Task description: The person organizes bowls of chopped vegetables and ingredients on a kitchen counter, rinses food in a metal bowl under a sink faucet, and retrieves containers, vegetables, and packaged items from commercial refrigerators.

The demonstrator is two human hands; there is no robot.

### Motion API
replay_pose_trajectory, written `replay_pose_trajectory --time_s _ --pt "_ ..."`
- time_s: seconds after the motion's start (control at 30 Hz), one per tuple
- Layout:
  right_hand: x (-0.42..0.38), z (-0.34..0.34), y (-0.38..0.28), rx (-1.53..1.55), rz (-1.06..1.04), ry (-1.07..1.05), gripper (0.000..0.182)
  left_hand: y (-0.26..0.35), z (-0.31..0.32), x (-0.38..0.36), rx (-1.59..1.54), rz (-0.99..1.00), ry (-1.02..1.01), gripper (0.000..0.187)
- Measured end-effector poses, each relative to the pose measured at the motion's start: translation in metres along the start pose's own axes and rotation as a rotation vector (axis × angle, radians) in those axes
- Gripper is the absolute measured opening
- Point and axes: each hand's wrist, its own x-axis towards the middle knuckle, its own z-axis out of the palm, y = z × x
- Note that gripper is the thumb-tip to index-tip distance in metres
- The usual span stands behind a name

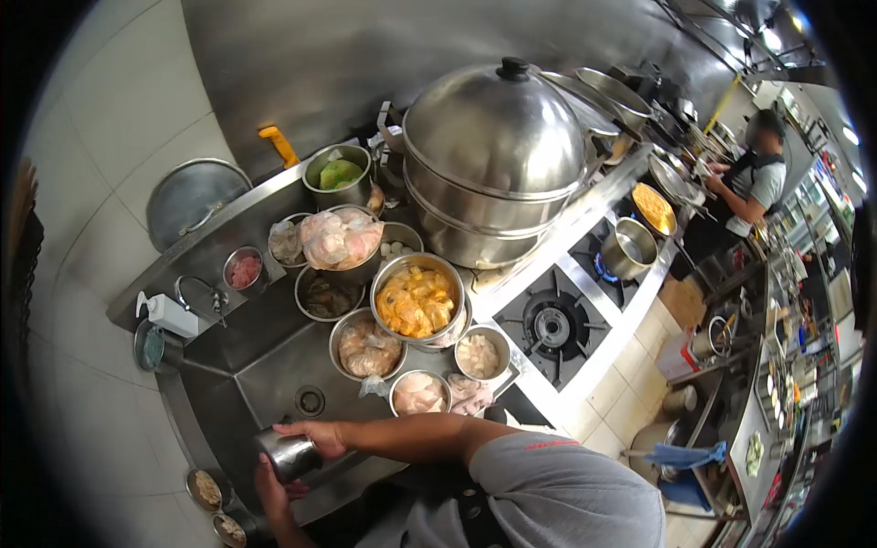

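Both my hands are on a small stainless steel pot (290, 456), tilted over the near left part of the sink (265, 374). My right hand (315, 436) grips its upper side, fingers curled at the rim. My left hand (272, 484) holds it from below, and part of that hand is hidden behind the pot. What is inside the pot cannot be seen. The sink drain (310, 400) lies just beyond my right hand. Near my right forearm stands a bowl of pale raw meat (420, 393).
Several bowls of food, including a pot of orange marinated meat (417, 301), crowd the sink's right side. Behind them stands a large steamer (493, 173). A tap (203, 297) and a soap bottle (172, 315) are at left. A burner flame (603, 268) is lit; a co-worker (754, 187) stands beyond.
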Motion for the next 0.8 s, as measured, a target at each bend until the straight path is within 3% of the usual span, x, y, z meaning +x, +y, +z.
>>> replay_pose_trajectory --time_s 0.07,0.13,0.17,0.2,0.23,0.27,0.33,0.4,0.47,0.53,0.6,0.67,0.73,0.77,0.8 --pt "-0.005 -0.001 0.002 -0.070 0.019 -0.001 0.053 -0.011 0.009 -0.010 0.002 0.027 0.038 0.079" --pt "-0.019 0.012 0.003 -0.205 -0.007 0.022 0.053 -0.027 0.031 -0.022 -0.369 0.082 0.053 0.084" --pt "-0.031 0.023 0.003 -0.583 0.029 0.119 0.055 -0.036 0.041 -0.030 -0.553 0.110 0.059 0.088" --pt "-0.048 0.049 -0.006 -0.960 0.057 0.215 0.056 -0.044 0.047 -0.037 -0.728 0.000 0.010 0.093" --pt "-0.065 0.063 -0.011 -1.336 0.080 0.315 0.058 -0.040 0.072 -0.050 -0.824 0.090 0.016 0.089" --pt "-0.048 0.030 0.024 -1.693 -0.211 0.290 0.062 -0.041 0.104 -0.065 -0.919 0.178 0.019 0.085" --pt "-0.088 0.052 0.034 -2.015 -0.360 0.140 0.058 -0.041 0.149 -0.085 -1.053 0.323 -0.014 0.081" --pt "-0.150 0.088 0.025 -1.998 -0.377 -0.063 0.055 -0.042 0.190 -0.101 -1.113 0.418 -0.118 0.079" --pt "-0.197 0.101 0.023 -1.913 -0.483 -0.136 0.051 -0.042 0.221 -0.113 -1.126 0.478 -0.239 0.078" --pt "-0.201 0.080 0.048 -1.610 -0.948 -0.011 0.047 -0.046 0.241 -0.121 -1.127 0.509 -0.368 0.077" --pt "-0.220 0.072 0.050 -1.577 -1.069 0.128 0.042 -0.048 0.254 -0.126 -1.089 0.545 -0.504 0.076" --pt "-0.297 0.118 -0.009 -1.846 -0.865 0.290 0.038 -0.048 0.262 -0.127 -1.005 0.605 -0.680 0.076" --pt "-0.323 0.113 -0.017 -1.838 -0.825 0.552 0.032 -0.054 0.264 -0.122 -0.938 0.628 -0.831 0.075" --pt "-0.334 0.108 -0.021 -1.827 -0.802 0.685 0.029 -0.069 0.252 -0.111 -1.184 0.416 -0.886 0.075" --pt "-0.347 0.106 -0.027 -1.783 -0.679 0.624 0.026 -0.083 0.240 -0.099 -1.439 0.199 -0.902 0.074"
